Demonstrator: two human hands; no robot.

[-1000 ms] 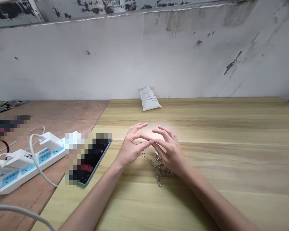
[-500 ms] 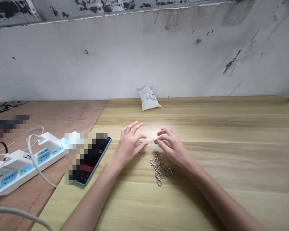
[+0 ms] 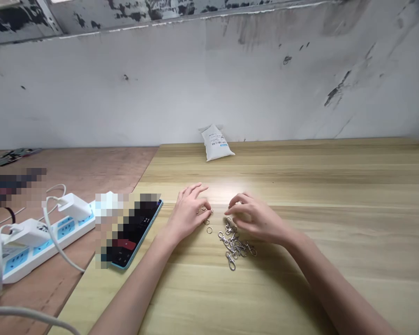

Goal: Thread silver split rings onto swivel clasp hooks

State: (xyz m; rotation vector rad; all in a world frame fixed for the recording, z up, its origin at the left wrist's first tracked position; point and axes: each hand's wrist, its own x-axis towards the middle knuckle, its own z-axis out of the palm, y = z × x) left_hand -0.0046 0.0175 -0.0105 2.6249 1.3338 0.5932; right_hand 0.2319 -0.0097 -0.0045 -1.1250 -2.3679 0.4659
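My left hand (image 3: 187, 213) lies low on the light wooden table (image 3: 300, 195), fingers stretched forward and apart. Its thumb and forefinger touch a few small metal rings (image 3: 204, 209), and one more ring (image 3: 209, 230) lies loose just below them. My right hand (image 3: 256, 217) hovers beside it with its fingers curled, the tips pinched together at the top of a pile of silver swivel clasps (image 3: 235, 244). Whether a clasp sits between those fingertips is hidden. The two hands are a short gap apart.
A phone (image 3: 134, 235) with a blue edge lies at the table's left edge. A white and blue power strip (image 3: 38, 239) with plugged chargers and cables rests on the brown bench to the left. A small white bag (image 3: 216, 143) stands by the wall.
The hands, joined at the fingertips a second ago, have come apart and dropped to the table. The right hand carried a small clasp down to the pile; the left returned to the rings.
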